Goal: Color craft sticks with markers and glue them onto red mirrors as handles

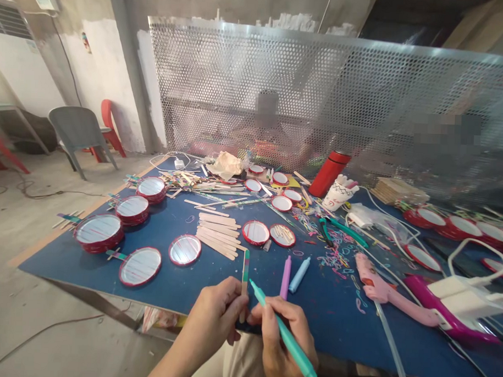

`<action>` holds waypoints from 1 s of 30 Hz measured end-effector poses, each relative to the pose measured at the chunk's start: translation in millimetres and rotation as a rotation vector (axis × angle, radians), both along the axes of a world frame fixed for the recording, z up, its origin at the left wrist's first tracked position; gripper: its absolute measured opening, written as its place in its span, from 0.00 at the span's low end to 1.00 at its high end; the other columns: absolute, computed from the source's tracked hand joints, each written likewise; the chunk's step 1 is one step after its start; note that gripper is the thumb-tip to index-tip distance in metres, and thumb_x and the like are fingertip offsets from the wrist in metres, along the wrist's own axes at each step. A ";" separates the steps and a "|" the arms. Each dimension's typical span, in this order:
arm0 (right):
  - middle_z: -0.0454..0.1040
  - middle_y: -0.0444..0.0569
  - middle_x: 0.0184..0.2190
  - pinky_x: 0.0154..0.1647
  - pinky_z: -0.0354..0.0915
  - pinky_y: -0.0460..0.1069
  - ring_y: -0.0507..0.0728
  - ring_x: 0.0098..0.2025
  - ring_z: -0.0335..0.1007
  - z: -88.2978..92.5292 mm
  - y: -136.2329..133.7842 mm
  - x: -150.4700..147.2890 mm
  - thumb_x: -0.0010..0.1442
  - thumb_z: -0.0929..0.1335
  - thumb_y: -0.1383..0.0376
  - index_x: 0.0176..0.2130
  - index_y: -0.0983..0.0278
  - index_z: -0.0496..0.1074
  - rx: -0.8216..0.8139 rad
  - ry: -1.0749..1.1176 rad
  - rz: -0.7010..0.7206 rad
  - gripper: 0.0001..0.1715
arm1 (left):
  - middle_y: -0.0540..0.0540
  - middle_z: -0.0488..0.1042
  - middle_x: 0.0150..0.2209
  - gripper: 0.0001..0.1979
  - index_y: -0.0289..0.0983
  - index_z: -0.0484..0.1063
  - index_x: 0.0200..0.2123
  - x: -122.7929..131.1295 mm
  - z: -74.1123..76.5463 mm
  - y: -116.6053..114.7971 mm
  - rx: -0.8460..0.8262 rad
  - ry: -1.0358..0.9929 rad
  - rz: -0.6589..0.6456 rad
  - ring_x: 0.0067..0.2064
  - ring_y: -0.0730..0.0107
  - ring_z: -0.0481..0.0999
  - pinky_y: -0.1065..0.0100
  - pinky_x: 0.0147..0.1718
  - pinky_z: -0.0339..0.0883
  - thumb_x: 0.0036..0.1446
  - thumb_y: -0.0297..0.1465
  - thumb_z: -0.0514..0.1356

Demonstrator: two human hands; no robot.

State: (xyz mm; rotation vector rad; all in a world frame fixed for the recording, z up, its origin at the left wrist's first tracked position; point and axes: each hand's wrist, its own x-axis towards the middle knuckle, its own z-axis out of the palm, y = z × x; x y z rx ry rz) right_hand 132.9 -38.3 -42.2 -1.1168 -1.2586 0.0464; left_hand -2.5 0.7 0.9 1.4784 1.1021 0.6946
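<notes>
Near the table's front edge, my left hand (222, 308) pinches a wooden craft stick (245, 271) upright. Green and purple bands colour its upper part; lower down it is bare wood. In my right hand (290, 335) is a teal marker (293, 344), its tip close to the stick's right side. Whether tip and stick touch I cannot tell. Just beyond lie a purple marker (286, 277) and a light blue marker (300, 275). A fanned row of plain craft sticks (217, 234) is spread ahead of my left hand.
Red-rimmed round discs (139, 266) lie and stand stacked on the left. A pink glue gun (380, 286) with cords, green pliers (344, 230) and loose rubber bands (338, 252) are on the right. A red bottle (329, 173) and paper cup (340, 192) stand before a perforated metal screen (239, 78).
</notes>
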 end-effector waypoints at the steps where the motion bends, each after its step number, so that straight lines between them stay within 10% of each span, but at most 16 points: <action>1: 0.78 0.43 0.28 0.28 0.75 0.45 0.51 0.25 0.76 0.7 0.3 -0.4 0.69 0.68 0.66 0.43 0.62 0.75 0.003 -0.003 0.007 0.04 | 0.53 0.74 0.24 0.13 0.40 0.63 0.28 -0.1 0.7 0.0 -0.002 0.002 -0.002 0.18 0.75 0.73 0.77 0.16 0.59 0.63 0.40 0.54; 13: 0.78 0.44 0.28 0.27 0.74 0.44 0.51 0.25 0.77 12.2 5.5 6.0 0.71 0.67 0.66 0.45 0.63 0.74 -0.048 0.012 -0.051 0.06 | 0.52 0.78 0.27 0.24 0.38 0.68 0.35 -12.1 -8.9 3.8 -0.191 -0.447 0.022 0.18 0.77 0.73 0.73 0.24 0.71 0.61 0.54 0.62; 22: 0.82 0.58 0.37 0.36 0.71 0.55 0.64 0.35 0.78 5.2 23.5 90.5 0.73 0.55 0.66 0.48 0.69 0.76 -0.212 -0.699 -0.615 0.23 | 0.52 0.81 0.28 0.19 0.39 0.68 0.40 -20.2 -17.9 10.8 -0.136 -0.698 -0.001 0.24 0.76 0.79 0.60 0.53 0.71 0.61 0.48 0.67; 30: 0.81 0.60 0.44 0.38 0.68 0.54 0.63 0.42 0.78 5.3 29.4 92.7 0.72 0.55 0.70 0.50 0.68 0.77 -0.149 -0.760 -0.686 0.24 | 0.50 0.76 0.27 0.22 0.37 0.71 0.30 -16.8 -19.6 11.3 0.092 -0.471 -0.005 0.31 0.71 0.74 0.71 0.35 0.66 0.62 0.49 0.65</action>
